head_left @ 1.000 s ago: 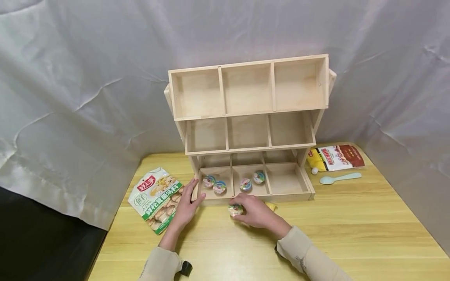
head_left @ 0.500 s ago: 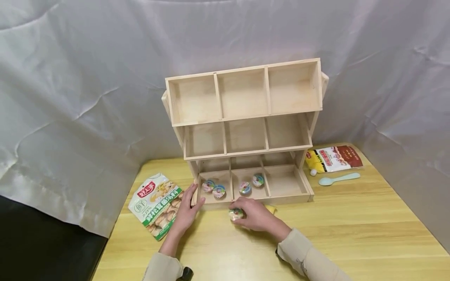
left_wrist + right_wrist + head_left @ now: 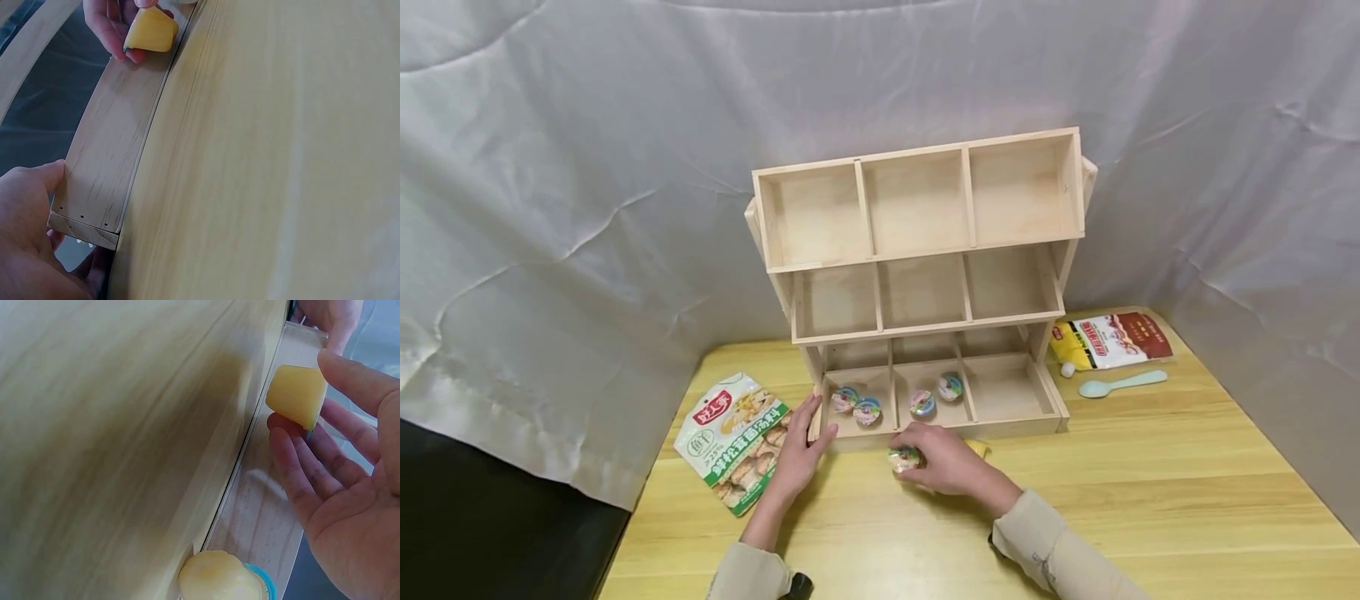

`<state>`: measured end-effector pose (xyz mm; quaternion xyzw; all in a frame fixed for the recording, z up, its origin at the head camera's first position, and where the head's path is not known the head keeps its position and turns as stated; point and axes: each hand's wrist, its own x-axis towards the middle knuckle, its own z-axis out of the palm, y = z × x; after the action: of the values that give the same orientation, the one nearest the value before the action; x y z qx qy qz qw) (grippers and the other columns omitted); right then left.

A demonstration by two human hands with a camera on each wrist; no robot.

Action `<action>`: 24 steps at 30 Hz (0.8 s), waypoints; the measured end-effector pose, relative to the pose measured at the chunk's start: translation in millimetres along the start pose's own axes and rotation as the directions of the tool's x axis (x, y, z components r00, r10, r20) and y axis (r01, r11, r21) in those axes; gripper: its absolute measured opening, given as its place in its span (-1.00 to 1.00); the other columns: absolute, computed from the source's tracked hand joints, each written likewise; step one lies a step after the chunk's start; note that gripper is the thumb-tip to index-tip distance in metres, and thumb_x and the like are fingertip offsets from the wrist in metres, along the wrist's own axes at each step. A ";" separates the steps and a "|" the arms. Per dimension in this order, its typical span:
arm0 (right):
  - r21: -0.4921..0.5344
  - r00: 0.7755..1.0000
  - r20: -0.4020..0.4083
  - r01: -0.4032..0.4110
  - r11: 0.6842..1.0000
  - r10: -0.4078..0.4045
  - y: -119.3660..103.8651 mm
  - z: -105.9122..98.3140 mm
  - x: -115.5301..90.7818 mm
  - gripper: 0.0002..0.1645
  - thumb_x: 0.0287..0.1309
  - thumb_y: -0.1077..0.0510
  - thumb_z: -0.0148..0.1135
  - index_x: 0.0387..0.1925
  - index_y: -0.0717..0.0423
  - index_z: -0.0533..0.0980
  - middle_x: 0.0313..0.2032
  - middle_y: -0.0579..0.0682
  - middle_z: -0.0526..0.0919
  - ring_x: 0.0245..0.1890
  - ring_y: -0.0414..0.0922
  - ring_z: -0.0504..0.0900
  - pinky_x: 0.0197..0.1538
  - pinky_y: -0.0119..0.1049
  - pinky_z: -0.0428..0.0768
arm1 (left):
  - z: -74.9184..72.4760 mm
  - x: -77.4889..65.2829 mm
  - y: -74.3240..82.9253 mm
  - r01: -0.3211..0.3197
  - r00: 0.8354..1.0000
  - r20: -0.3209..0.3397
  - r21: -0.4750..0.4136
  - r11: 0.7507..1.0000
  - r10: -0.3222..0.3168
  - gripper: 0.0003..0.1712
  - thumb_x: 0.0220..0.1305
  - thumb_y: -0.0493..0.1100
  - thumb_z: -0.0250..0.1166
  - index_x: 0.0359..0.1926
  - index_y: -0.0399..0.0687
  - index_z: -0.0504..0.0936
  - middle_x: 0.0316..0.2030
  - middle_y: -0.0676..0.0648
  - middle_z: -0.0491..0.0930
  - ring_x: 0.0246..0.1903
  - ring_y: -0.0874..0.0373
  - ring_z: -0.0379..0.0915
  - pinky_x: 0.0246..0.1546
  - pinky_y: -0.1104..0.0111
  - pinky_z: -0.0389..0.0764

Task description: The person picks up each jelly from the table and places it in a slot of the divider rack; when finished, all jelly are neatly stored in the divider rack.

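Observation:
My right hand [image 3: 943, 458] pinches a jelly cup [image 3: 295, 394] between thumb and fingertips, just in front of the lowest tray of a wooden rack [image 3: 917, 321]. Its body is translucent yellow, its printed lid faces the rack side. Partly hidden behind that hand, a second yellow jelly cup [image 3: 215, 578] with a blue rim lies against the tray's front board. My left hand [image 3: 797, 446] holds the tray's left front corner, thumb on the front board and fingers round the end. Two jelly cups [image 3: 867, 410] lie in the left compartment, two more jelly cups [image 3: 922, 403] in the middle one.
A green-and-white food pouch [image 3: 733, 442] lies left of the rack, close beside my left forearm. To the right are a yellow, white and red spouted pouch [image 3: 1111, 340] and a pale blue spoon [image 3: 1122, 383]. Grey cloth [image 3: 580, 217] hangs around the table.
The head view has tilted slightly, so the rack appears lower and a little left. Both hands keep their places, the right one still with the jelly cup.

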<state>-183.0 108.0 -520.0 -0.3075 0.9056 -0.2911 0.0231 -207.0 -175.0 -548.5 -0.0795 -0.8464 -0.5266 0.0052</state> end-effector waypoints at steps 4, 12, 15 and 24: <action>0.005 1.000 -0.005 0.006 1.000 -0.006 -0.4 0.2 0.2 -0.48 0.15 0.04 0.55 0.14 0.07 0.66 0.07 -0.02 0.72 0.06 -0.04 0.68 0.17 -0.05 0.67 | 1.5 2.5 -9.2 -0.011 1.000 -0.014 0.002 1.000 0.011 -0.18 0.52 0.06 0.24 0.62 -0.04 0.13 0.64 -0.18 -0.05 0.61 -0.26 -0.13 0.56 -0.26 -0.04; -0.002 1.000 -0.001 0.009 1.000 -0.009 0.2 -0.1 0.3 -0.48 0.16 0.03 0.54 0.14 0.06 0.66 0.06 -0.04 0.72 0.04 -0.06 0.68 0.14 -0.09 0.68 | 1.9 1.9 -8.5 -0.013 1.000 -0.023 -0.020 1.000 0.012 -0.19 0.51 0.04 0.26 0.61 -0.03 0.15 0.64 -0.17 -0.03 0.60 -0.25 -0.11 0.55 -0.27 -0.04; -0.011 1.000 0.002 0.003 1.000 -0.003 0.2 -0.9 0.1 -0.47 0.16 0.02 0.54 0.16 0.05 0.66 0.07 -0.05 0.72 0.03 -0.06 0.68 0.13 -0.09 0.68 | 1.7 2.3 -9.3 -0.012 1.000 -0.015 -0.003 1.000 0.012 -0.19 0.52 0.05 0.24 0.62 -0.02 0.13 0.64 -0.16 -0.04 0.61 -0.24 -0.12 0.56 -0.26 -0.04; 0.042 1.000 -0.028 0.009 0.999 -0.007 -7.3 -18.3 0.9 -0.48 0.21 0.05 0.50 0.19 0.07 0.64 0.06 -0.04 0.74 -0.04 -0.13 0.68 0.08 -0.15 0.69 | 1.1 4.1 -9.3 -0.009 1.000 -0.014 0.037 0.999 0.010 -0.19 0.54 0.04 0.22 0.63 -0.02 0.11 0.65 -0.17 -0.06 0.60 -0.27 -0.11 0.55 -0.25 -0.02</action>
<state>-183.8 112.2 -500.8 -0.3066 0.8983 -0.3144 0.0160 -212.3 -177.5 -556.9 -0.0796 -0.8556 -0.5112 0.0152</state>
